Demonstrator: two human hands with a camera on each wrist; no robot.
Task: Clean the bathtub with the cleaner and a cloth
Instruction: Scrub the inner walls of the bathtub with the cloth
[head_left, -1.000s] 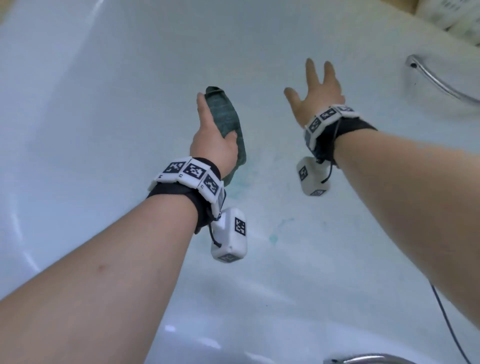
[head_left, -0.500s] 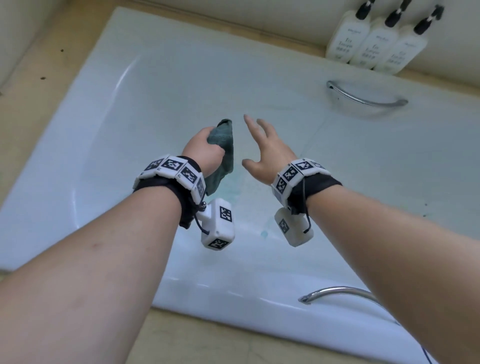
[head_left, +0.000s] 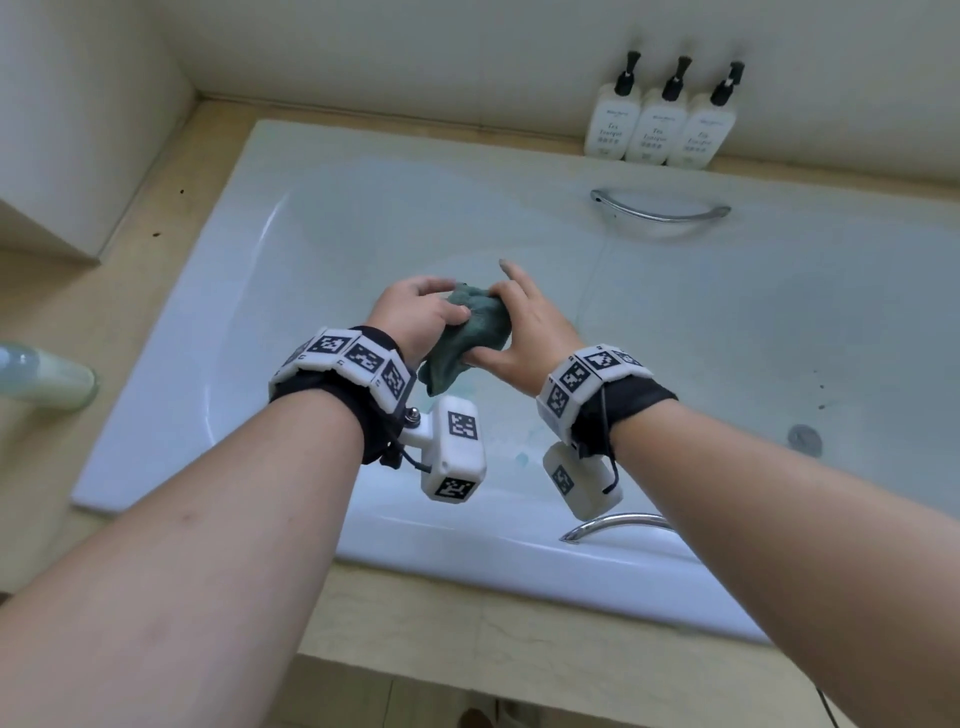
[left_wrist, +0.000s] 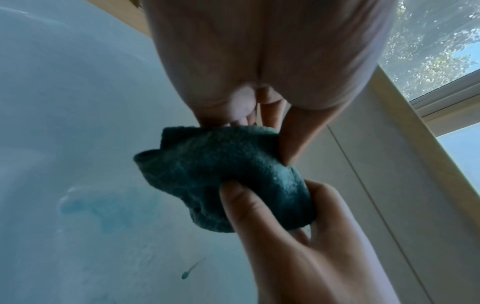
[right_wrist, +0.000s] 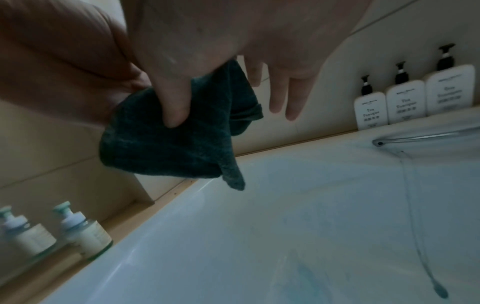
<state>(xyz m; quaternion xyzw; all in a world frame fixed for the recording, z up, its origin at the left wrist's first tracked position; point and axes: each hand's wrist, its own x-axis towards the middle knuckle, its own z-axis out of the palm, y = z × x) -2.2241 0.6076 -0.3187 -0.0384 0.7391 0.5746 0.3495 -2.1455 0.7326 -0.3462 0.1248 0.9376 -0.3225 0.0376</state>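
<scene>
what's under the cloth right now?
The cloth is bunched between the left hand and right hand, above the bathtub floor. Blue cleaner smears show below it. The patch directly beneath is covered in the head view.

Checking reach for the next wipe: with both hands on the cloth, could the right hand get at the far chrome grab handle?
Probably yes. The right hand pinches the cloth only with thumb and forefinger, and nothing stands between it and the far grab handle.
</scene>
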